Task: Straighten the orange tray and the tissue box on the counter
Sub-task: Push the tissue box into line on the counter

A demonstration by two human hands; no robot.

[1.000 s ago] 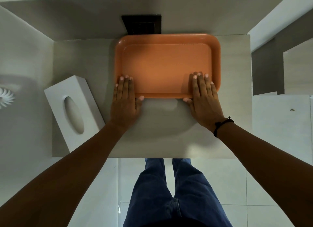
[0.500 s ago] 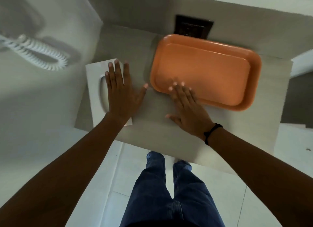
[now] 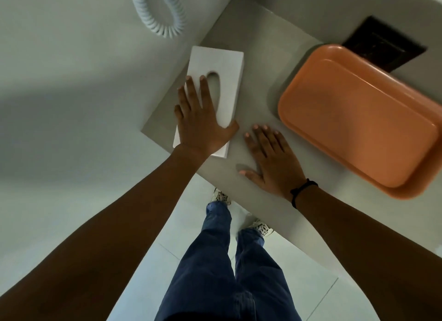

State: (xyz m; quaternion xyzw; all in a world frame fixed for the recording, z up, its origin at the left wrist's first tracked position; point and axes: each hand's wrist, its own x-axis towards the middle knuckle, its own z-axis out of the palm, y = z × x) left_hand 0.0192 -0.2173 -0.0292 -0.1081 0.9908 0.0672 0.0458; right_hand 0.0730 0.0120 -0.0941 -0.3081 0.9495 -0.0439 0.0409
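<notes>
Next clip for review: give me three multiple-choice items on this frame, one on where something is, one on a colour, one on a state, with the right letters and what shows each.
1. Where does the left hand lie?
A. flat on the tissue box
B. on the orange tray
C. on the coiled cord

2. What colour is the band on the right wrist?
A. white
B. black
C. orange

3. What is the right hand doing?
A. gripping the tray rim
B. lifting the tissue box
C. lying open on the bare counter, holding nothing

Answers:
1 A: the palm and fingers cover the near end of the white box, beside its oval slot.
2 B: a dark black wristband circles the wrist.
3 C: the fingers are spread flat on the counter between box and tray, apart from both.
</notes>
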